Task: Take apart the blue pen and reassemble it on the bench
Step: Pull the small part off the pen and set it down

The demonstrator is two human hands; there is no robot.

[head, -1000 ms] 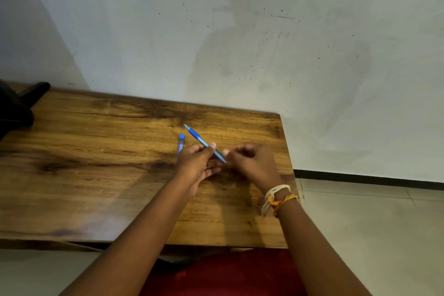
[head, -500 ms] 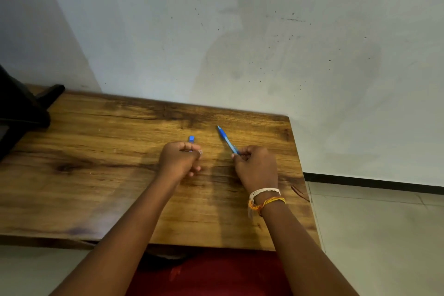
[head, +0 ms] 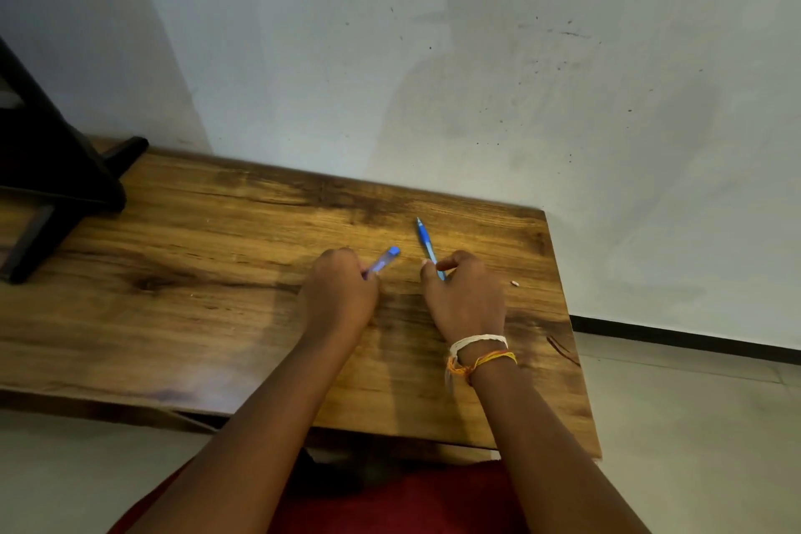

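Pen apart, halves split between two hands mid-frame.
Dark stand (head: pixel 47 169) sits upper left on the table (head: pixel 173 317), open wood beside it. Left hand (head: pixel 340 295) pinches the cap piece (head: pixel 383 260); right hand (head: pixel 466 295) fingers grip the blue pen barrel (head: pixel 427 245). A tiny white bit (head: pixel 515 283) lies near the right edge. Reassembly looks yet to come.

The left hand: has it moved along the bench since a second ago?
Yes. The left hand has drawn away from the right hand, toward the bench's left end, gripping the translucent blue pen piece.
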